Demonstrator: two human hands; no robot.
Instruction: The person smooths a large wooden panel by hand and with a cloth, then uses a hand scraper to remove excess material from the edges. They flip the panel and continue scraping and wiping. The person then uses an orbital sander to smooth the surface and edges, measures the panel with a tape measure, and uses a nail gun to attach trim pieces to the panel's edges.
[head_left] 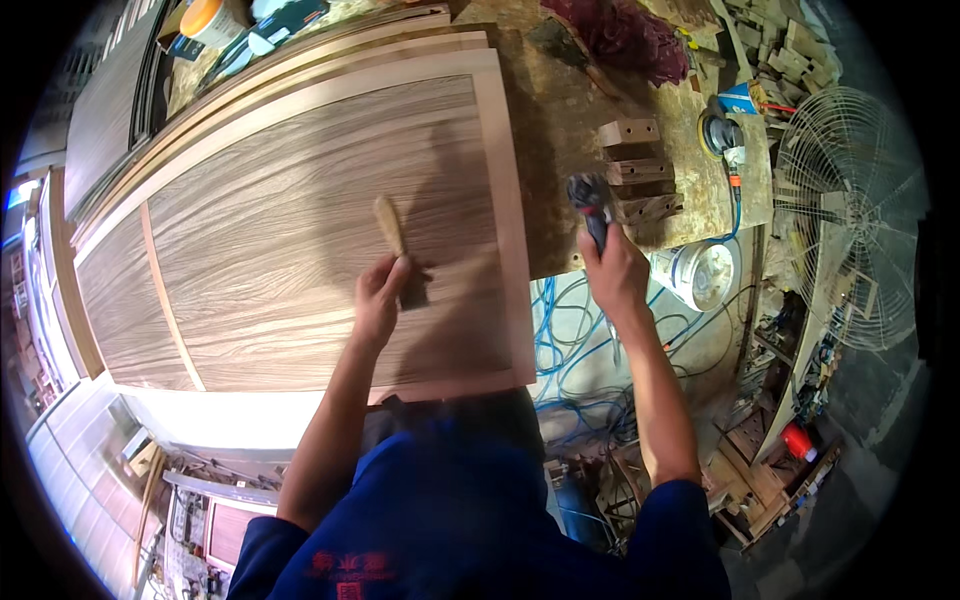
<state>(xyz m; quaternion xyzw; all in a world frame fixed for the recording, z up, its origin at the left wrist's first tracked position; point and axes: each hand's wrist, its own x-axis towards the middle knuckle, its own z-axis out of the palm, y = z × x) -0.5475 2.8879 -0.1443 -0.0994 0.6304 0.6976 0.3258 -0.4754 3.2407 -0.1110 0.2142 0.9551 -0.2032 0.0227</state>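
Observation:
A putty knife (389, 226) with a pale wooden handle is pinched in my left hand (376, 295). Its handle points away from me, and the dark blade is partly hidden by the fingers, over the wood-grain panel (290, 240). I cannot tell whether the blade touches the panel. My right hand (618, 270) is wrapped around a dark hand tool (588, 196) with a bulky black head and a touch of red. It is held in the air beyond the panel's right edge, near several drilled wooden blocks (632, 133). The tool's exact kind does not show.
Under the panel lie more framed boards on a worn workbench (555, 150). A round sander (718, 134), a dark red cloth (625, 38) and an orange-lidded tub (207, 20) rest there. A white bucket (700, 275), blue hoses (560, 345) and a wire fan guard (850, 220) are to the right.

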